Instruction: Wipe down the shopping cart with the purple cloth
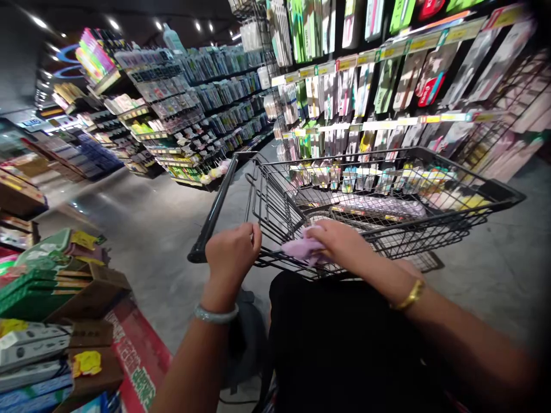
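A black wire shopping cart (465,172) stands in a store aisle in front of me. My left hand (231,252) is closed in a fist around the cart's near rim, beside the black handle bar (215,209). My right hand (340,241) is closed on a small pale purple cloth-like item (301,249) and rests on the same rim. A pale flat package (379,205) lies in the basket. A light bangle sits on my left wrist, a gold one on my right.
Hanging packaged goods on pegs (387,86) line the right side close to the cart. More shelving (181,109) runs along the aisle ahead to the left. Cardboard display boxes with stacked goods (51,321) stand at my lower left. Grey floor (142,229) lies between.
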Demonstrator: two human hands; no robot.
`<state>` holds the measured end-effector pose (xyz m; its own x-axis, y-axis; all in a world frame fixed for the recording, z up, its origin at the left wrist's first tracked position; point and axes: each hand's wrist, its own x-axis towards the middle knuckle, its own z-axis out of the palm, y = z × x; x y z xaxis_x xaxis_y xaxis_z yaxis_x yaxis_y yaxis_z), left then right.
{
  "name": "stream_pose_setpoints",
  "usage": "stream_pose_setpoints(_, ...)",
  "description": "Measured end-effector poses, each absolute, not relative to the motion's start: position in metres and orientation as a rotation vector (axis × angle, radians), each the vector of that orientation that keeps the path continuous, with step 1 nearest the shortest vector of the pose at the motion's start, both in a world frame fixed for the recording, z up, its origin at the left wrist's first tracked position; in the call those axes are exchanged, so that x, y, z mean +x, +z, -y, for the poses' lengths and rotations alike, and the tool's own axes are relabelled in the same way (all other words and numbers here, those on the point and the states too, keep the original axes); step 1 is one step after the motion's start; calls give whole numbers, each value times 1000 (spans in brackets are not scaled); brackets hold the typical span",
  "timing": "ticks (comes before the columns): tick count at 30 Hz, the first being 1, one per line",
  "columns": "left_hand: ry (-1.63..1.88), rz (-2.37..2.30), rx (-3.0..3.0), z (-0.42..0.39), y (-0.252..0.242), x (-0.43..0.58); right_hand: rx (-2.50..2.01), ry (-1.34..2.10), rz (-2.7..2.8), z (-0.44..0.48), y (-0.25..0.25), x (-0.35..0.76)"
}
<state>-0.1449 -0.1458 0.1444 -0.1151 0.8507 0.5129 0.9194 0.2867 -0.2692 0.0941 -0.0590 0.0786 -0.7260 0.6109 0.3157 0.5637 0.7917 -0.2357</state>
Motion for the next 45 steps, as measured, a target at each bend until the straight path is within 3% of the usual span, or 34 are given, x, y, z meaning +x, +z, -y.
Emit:
stream_pose_setpoints(4,-163,1996,-1564,136,142,-148,-1016,44,2524,58,74,99)
stream_pose_setpoints(11,-156,1946,-1567,126,144,-164,-823,27,2558,71,82,23)
stream_pose_setpoints(21,-110,1953,-1627,106,152,-179,-1315,58,2403,24,62,174)
stream_pose_setpoints(29,-448,1740,-1931,81,143,-126,-1184,37,2484,36,77,80)
stream_pose_setpoints(36,29,2202,-2104,47,100,-86,-1212,48,2504,26,75,113)
stream_pose_setpoints(45,124,2288,-2267,37,108,-100,-1336,164,2321,17,55,186)
